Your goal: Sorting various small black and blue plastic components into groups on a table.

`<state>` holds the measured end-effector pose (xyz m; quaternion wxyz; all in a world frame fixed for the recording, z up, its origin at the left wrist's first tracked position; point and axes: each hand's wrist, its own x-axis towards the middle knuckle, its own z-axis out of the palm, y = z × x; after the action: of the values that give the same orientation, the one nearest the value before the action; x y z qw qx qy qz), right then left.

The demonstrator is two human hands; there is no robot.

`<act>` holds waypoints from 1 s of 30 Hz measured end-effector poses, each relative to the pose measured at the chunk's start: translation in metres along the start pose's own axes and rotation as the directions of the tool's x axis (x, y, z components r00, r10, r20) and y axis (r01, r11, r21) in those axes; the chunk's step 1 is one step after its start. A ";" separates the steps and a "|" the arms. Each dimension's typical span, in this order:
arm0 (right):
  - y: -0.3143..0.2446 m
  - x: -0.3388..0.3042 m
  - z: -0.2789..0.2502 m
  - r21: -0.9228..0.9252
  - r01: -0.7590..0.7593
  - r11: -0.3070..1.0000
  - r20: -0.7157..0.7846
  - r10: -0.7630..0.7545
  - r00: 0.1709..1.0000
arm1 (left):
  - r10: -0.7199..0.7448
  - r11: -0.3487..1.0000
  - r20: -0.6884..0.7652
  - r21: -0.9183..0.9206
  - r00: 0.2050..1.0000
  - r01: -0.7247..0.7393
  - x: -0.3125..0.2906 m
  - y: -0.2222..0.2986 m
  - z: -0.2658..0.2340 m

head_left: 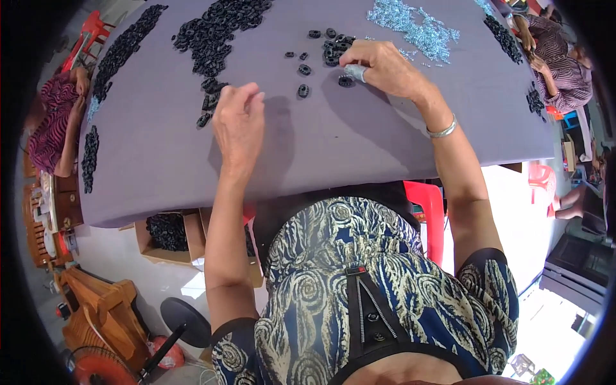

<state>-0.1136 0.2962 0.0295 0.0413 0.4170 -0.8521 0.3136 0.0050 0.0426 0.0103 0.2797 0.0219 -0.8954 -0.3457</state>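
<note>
My left hand [239, 125] hovers over the cloth with its fingers curled in. It is just right of some black plastic pieces [206, 102] that trail off a big pile; anything in its fingertips is too small to make out. My right hand [393, 69] bends its fingers down beside a small cluster of black pieces [333, 52], thumb and fingers drawn together. A greyish wrap [355, 72] covers one of its digits. Beneath it lies an oval black piece [346, 81]. Several loose oval pieces [303, 91] are scattered between both hands.
A large black pile [218, 32] and a heap of pale blue, spring-like bits [414, 29] lie farther back on the grey tablecloth [160, 160]. Co-workers sit at the left [54, 122] and right [564, 70] edges. Below stand a cardboard box [167, 240] and a red chair [430, 215].
</note>
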 end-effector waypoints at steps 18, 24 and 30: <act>-0.014 -0.010 0.011 0.029 -0.024 0.999 0.008 0.024 1.000 | 0.091 0.969 0.038 -0.234 0.995 -0.080 -0.014 0.020 0.018; -0.016 -0.007 0.011 0.255 -0.140 0.957 -0.074 0.164 0.984 | 0.057 0.973 0.089 -0.228 0.994 -0.035 -0.015 0.021 0.018; -0.012 -0.005 0.017 0.540 -0.214 0.814 0.038 0.231 0.972 | 0.027 0.936 0.116 -0.353 0.993 0.015 -0.017 0.029 0.018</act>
<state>-0.0981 0.2843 0.0201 -0.1023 0.3046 -0.7711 0.5497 0.0140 0.0792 0.0093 0.2262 -0.0521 -0.8339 -0.5006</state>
